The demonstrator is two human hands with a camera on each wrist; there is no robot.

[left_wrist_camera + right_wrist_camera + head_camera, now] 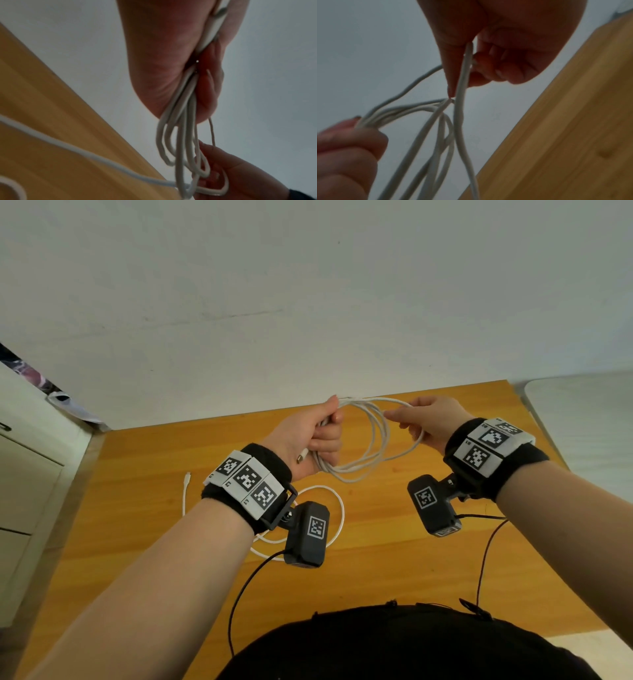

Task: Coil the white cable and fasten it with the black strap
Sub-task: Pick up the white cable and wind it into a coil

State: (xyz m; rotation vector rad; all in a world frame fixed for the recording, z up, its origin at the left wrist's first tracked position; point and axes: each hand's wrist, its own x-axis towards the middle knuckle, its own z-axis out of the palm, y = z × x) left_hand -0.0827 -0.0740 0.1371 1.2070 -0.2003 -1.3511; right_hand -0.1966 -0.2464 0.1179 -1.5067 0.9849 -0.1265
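Observation:
The white cable (371,440) hangs in several loops above the wooden table (394,559). My left hand (317,436) grips the bundled loops (181,108) in a fist, with a metal plug end (302,456) sticking out below it. My right hand (423,419) pinches one strand (462,83) at the right side of the coil. The loose tail of the cable (337,508) lies curled on the table under my left wrist, ending in a small connector (187,477). I see no black strap in any view.
A white wall (308,302) rises behind the table's far edge. White cabinet drawers (24,481) stand at the left. A white surface (582,412) adjoins the table at the right. Black camera leads (483,559) hang from both wrists.

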